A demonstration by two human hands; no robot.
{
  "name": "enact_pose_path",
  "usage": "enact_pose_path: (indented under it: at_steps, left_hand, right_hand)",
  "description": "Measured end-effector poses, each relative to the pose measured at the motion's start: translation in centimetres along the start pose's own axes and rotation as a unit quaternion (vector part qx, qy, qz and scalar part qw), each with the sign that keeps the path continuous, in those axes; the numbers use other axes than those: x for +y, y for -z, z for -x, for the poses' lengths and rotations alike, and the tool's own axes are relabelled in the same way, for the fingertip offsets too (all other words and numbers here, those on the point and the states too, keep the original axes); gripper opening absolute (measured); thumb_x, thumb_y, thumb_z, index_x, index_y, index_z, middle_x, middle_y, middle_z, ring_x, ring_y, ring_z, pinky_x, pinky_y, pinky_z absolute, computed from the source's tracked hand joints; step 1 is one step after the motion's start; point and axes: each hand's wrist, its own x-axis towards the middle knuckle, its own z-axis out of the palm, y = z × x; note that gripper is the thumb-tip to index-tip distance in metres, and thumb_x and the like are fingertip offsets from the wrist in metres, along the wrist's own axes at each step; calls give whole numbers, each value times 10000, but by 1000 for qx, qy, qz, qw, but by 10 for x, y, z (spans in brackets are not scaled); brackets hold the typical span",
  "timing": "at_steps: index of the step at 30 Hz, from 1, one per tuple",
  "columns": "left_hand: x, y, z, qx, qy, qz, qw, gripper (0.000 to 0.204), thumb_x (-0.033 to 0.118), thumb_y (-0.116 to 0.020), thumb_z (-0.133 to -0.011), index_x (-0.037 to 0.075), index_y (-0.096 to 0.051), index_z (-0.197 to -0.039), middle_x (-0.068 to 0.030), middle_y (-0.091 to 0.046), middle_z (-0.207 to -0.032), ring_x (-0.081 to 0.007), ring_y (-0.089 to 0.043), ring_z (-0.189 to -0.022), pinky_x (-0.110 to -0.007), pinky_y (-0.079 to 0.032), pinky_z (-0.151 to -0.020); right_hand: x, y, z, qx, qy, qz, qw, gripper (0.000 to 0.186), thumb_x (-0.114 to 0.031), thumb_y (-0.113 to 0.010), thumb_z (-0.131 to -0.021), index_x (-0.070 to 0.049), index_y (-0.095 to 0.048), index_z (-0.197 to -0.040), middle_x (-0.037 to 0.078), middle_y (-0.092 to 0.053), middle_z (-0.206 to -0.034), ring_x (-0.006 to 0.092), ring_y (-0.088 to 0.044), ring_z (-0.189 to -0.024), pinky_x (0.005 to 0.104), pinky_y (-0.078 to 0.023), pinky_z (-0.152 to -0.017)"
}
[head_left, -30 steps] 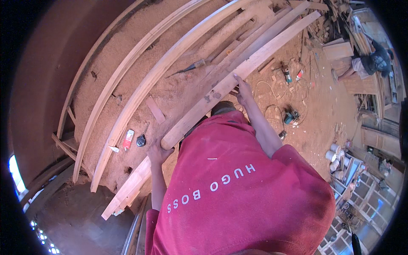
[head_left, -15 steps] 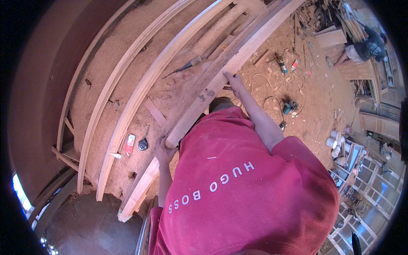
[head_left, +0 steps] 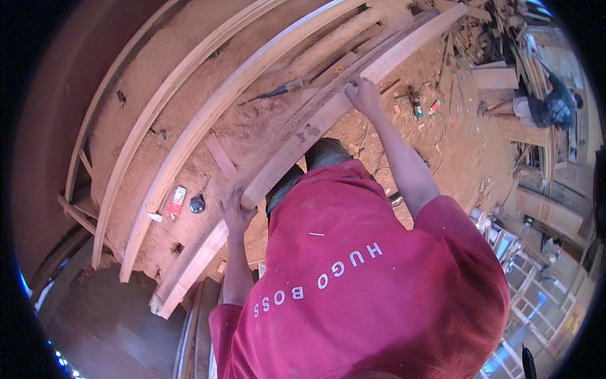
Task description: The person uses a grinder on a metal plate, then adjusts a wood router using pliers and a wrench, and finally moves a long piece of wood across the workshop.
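A long squared wooden beam (head_left: pixel 328 117) lies diagonally along the near edge of a sawdust-covered surface, with dark marks on its face. My left hand (head_left: pixel 237 213) is at the beam's near end, its fingers on top and the thumb against the end. Farther along, my right hand (head_left: pixel 364 96) curls over the beam's upper edge; its fingertips are partly hidden. Below my left hand, another pale timber (head_left: pixel 196 271) runs along the same edge. A black tape measure (head_left: pixel 197 203) and a red-and-white packet (head_left: pixel 177 201) lie left of my left hand.
Curved wooden ribs (head_left: pixel 170 161) arch across the left side. A pointed dark tool (head_left: pixel 281 90) lies in the sawdust near a flat wood piece (head_left: pixel 221 156). A green power tool (head_left: pixel 416 104) is on the littered floor. Another person (head_left: pixel 549 107) stands at the upper right.
My right hand has moved up and farther along the beam, now curled over its top edge. My left hand stays at the near end. The whole view has shifted slightly.
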Motion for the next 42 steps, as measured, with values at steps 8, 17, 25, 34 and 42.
enact_pose_path:
  at_steps: [8,17,25,34,42]
  left_hand:
    - [53,-9,-35,-10,12,-30,999,869,272,-873,-547,209,-534,-1345,27,-540,-1428,-231,-440,-1380,-654,-231,-1116]
    - [93,-9,-61,-92,119,-9,988,807,260,-866,-567,169,-529,-1295,-110,-621,-1259,-332,-568,-1178,-538,-380,-1054]
    - [127,-12,-84,-87,131,-42,987,840,310,-845,-560,196,-517,-1325,-96,-623,-1244,-330,-560,-1183,-529,-414,-1015]
    - [141,-11,-95,-110,161,-47,980,783,280,-816,-543,191,-596,-1289,-114,-687,-1095,-330,-632,-1068,-499,-482,-960]
    - [143,-23,-98,-110,166,6,980,802,272,-808,-544,182,-592,-1311,-141,-702,-1017,-347,-663,-996,-464,-522,-910]
  right_hand:
    - [26,22,-59,-131,197,303,923,359,-427,-553,-911,-155,-699,-1094,112,-677,-1150,298,-615,-1127,594,-431,-950]
    - [52,16,-133,-265,186,276,905,401,-477,-561,-879,-157,-728,-1054,121,-724,-1041,340,-687,-983,522,-499,-905]
    - [61,16,-128,-362,326,186,853,697,-449,-789,-705,-200,-582,-1323,145,-625,-1263,348,-576,-1198,530,-450,-1004]
    - [62,26,-97,-345,384,261,816,805,-315,-824,-644,-215,-497,-1373,119,-529,-1370,369,-516,-1258,587,-403,-1041]
    - [73,22,-108,-359,355,263,822,773,-272,-818,-658,-234,-508,-1365,87,-619,-1264,310,-582,-1196,610,-397,-1030]
